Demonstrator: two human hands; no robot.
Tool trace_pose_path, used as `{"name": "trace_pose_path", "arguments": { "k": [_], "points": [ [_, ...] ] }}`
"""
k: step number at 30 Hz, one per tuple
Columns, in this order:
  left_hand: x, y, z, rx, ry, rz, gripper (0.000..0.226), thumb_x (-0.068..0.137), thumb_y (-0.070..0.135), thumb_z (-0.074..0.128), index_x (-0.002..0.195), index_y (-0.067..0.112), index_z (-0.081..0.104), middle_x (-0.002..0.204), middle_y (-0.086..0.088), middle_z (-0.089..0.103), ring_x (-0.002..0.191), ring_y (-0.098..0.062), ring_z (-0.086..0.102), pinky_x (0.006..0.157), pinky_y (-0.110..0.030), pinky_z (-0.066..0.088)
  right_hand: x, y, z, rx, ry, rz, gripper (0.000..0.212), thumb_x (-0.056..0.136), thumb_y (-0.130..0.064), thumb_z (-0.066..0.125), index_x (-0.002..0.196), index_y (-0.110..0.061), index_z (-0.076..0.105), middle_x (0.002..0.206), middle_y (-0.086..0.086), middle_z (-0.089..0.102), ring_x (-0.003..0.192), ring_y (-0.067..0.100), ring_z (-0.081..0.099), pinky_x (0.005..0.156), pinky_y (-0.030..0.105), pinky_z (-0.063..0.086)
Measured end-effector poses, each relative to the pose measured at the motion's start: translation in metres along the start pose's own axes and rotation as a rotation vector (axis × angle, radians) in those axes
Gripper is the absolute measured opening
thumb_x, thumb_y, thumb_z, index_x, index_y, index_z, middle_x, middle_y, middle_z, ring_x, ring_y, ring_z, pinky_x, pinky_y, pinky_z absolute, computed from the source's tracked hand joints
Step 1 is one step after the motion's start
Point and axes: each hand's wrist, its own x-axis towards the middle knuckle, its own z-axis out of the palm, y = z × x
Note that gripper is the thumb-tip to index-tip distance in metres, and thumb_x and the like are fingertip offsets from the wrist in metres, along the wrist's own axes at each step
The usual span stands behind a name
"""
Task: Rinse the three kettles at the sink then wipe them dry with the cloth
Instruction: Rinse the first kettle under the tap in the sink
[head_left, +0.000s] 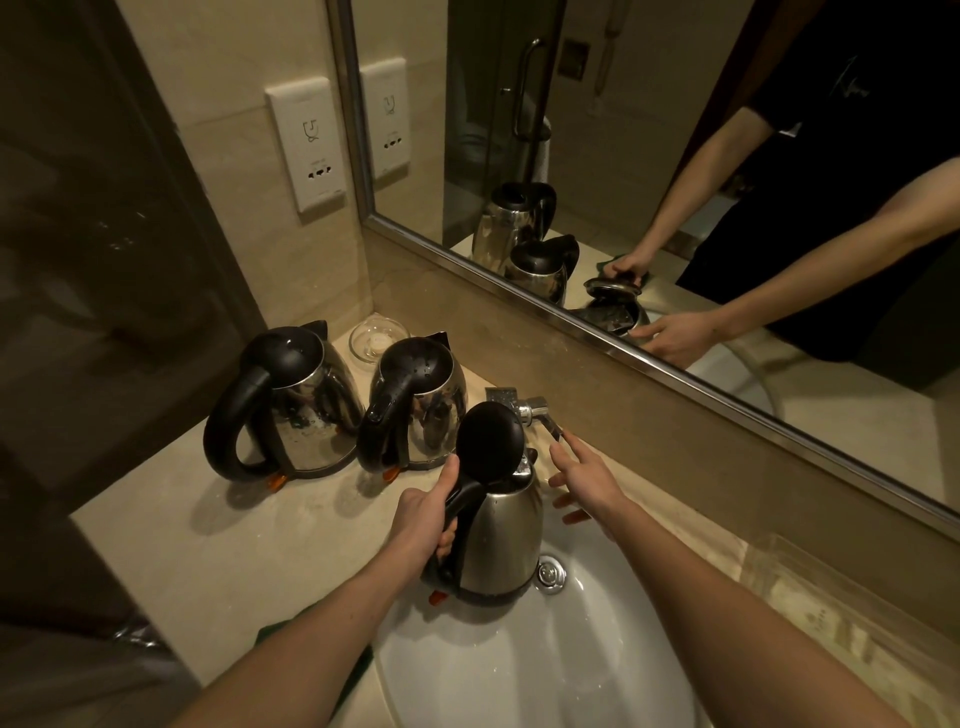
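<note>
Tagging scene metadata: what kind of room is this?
Likely a hotel bathroom, though the hotel part is a guess: a white washbasin set in a stone counter, a wide wall mirror, and a socket plate beside it.

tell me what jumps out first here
The open kettle, lid up, is held over the sink by the left hand, which grips its handle. The right hand reaches with straight fingers towards the tap behind it. On the counter at left, the left kettle and middle kettle stand side by side, lids down, and show again in the mirror.
</note>
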Motion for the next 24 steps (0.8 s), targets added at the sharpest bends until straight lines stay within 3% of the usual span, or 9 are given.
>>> {"name": "trace_pose_path", "arguments": {
  "k": [24],
  "points": [
    [0.0007, -0.0019, -0.0004, 0.017, -0.012, 0.011, 0.068, 0.091, 0.069, 0.043, 0.054, 0.013, 0.053, 0.044, 0.000, 0.045, 0.040, -0.015, 0.043, 0.049, -0.027, 0.039, 0.0006, 0.0005, 0.0010, -0.006, 0.005, -0.002, 0.054, 0.098, -0.050, 0.039, 0.148, -0.042, 0.023, 0.106, 0.013, 0.063, 0.090, 0.032, 0.066, 0.075, 0.045, 0.057]
  ]
}}
